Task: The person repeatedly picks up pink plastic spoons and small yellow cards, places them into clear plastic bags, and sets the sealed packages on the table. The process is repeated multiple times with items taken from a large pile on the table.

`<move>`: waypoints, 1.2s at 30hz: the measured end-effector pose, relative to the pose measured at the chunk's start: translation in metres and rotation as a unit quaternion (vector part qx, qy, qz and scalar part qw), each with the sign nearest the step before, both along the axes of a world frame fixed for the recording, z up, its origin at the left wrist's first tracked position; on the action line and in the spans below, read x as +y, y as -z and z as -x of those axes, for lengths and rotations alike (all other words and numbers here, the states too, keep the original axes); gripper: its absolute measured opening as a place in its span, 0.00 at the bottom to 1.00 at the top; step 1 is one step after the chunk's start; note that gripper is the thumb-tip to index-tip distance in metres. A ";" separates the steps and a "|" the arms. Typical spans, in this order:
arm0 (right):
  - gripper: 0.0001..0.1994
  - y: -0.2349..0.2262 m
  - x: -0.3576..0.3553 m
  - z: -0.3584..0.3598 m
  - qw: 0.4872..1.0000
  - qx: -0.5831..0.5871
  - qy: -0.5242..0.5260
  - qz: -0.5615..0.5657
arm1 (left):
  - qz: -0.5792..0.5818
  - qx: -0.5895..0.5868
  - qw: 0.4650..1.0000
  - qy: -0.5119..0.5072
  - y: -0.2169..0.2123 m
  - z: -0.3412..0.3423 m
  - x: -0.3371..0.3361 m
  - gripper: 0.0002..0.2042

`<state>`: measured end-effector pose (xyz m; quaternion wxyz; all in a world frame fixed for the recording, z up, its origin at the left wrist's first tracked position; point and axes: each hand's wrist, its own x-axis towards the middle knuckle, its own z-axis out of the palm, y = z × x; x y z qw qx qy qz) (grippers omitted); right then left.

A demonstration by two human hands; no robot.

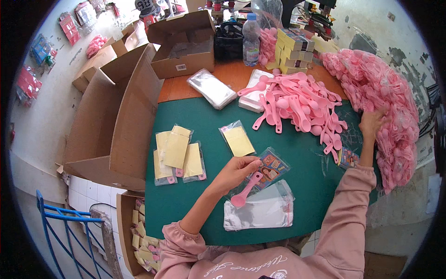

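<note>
My left hand [240, 171] pinches a clear plastic bag with a colourful printed card [273, 168] in it, above the middle of the table. A pink measuring spoon [246, 189] lies against the bag, bowl toward me; I cannot tell whether it is inside. Below is a stack of clear plastic bags [258, 216]. Over on the right, my right hand [373, 122] is at the edge of a big heap of plastic-wrapped pink spoons [392, 97], its fingers blurred. Near that forearm lie printed cards [348, 158]. Loose pink spoons [302, 100] are piled farther back.
Several filled bags with yellow cards [176, 149] lie at the left, another bag [238, 139] behind my left hand. Cardboard boxes [134, 107] border the table's left. A water bottle [251, 39] and stacked card bundles [295, 49] stand at the back. A box [124, 223] of packets sits below.
</note>
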<state>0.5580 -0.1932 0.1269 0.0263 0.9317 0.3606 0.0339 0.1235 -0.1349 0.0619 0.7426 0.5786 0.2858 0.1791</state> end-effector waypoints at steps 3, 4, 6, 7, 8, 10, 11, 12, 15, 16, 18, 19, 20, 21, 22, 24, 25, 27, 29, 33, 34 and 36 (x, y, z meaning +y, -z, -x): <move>0.16 -0.004 0.002 0.067 0.937 0.081 -0.246 -0.234 | -0.027 0.010 0.999 -0.016 0.003 -0.001 0.000 0.17; 0.14 -0.002 0.001 0.098 0.909 0.138 -0.294 -0.261 | -0.026 0.010 0.999 -0.016 0.004 -0.001 -0.001 0.17; 0.09 0.007 0.004 0.153 0.828 0.361 -0.340 -0.261 | -0.032 0.015 0.999 -0.004 0.007 0.000 0.001 0.17; 0.07 0.012 0.006 0.177 0.758 0.515 -0.330 -0.228 | -0.033 0.014 0.999 -0.004 0.006 0.001 0.001 0.17; 0.07 0.015 0.004 0.196 0.737 0.547 -0.349 -0.188 | -0.027 0.008 1.000 0.002 0.006 0.000 0.000 0.17; 0.06 0.019 0.005 0.218 0.712 0.578 -0.371 -0.148 | -0.024 0.005 1.000 0.005 0.004 0.001 0.000 0.17; 0.06 0.020 0.007 0.224 0.716 0.571 -0.387 -0.104 | -0.004 0.016 1.000 0.013 0.002 0.001 0.000 0.17; 0.07 0.020 0.006 0.228 0.722 0.561 -0.401 -0.061 | 0.015 0.025 0.999 0.024 0.000 -0.001 0.000 0.17; 0.08 0.019 0.005 0.233 0.720 0.538 -0.429 -0.092 | -0.010 0.009 1.000 0.018 -0.002 -0.003 -0.002 0.19; 0.09 0.018 0.005 0.235 0.712 0.535 -0.441 -0.116 | -0.011 0.009 1.000 0.016 0.003 -0.003 -0.002 0.19; 0.09 0.019 0.004 0.241 0.716 0.511 -0.463 -0.110 | -0.083 -0.017 0.996 0.021 0.013 -0.004 0.000 0.23; 0.09 0.020 0.003 0.243 0.720 0.486 -0.484 -0.105 | -0.082 -0.018 0.996 0.022 0.009 -0.004 -0.002 0.23; 0.09 0.024 0.002 0.243 0.721 0.486 -0.482 -0.105 | -0.146 0.036 0.988 0.018 0.003 -0.002 -0.006 0.25; 0.09 0.028 0.002 0.244 0.725 0.478 -0.488 -0.083 | -0.210 0.090 0.973 0.014 -0.005 0.000 -0.009 0.28; 0.09 0.030 0.002 0.244 0.729 0.471 -0.494 -0.062 | -0.210 0.089 0.973 0.014 -0.008 0.001 -0.009 0.28; 0.09 0.026 0.001 0.240 0.734 0.505 -0.451 -0.057 | -0.214 0.138 0.966 0.042 -0.011 0.007 -0.007 0.31; 0.09 0.024 0.000 0.236 0.736 0.537 -0.408 -0.053 | -0.213 0.138 0.966 0.042 -0.009 0.014 -0.003 0.31; 0.10 0.023 -0.002 0.228 0.732 0.552 -0.390 -0.083 | -0.319 0.122 0.930 0.136 0.000 0.035 0.008 0.29; 0.08 0.028 -0.006 0.219 0.722 0.559 -0.384 -0.135 | -0.287 0.069 0.943 0.154 0.013 0.041 0.014 0.28; 0.06 0.034 -0.007 0.228 0.693 0.611 -0.357 -0.135 | -0.184 0.039 0.970 0.156 0.001 0.040 0.013 0.30; 0.06 0.034 -0.007 0.228 0.698 0.632 -0.320 -0.104 | -0.184 0.040 0.970 0.154 0.003 0.040 0.011 0.30; 0.06 0.037 -0.008 0.224 0.703 0.649 -0.281 -0.074 | -0.223 0.020 0.963 0.149 0.008 0.039 0.010 0.29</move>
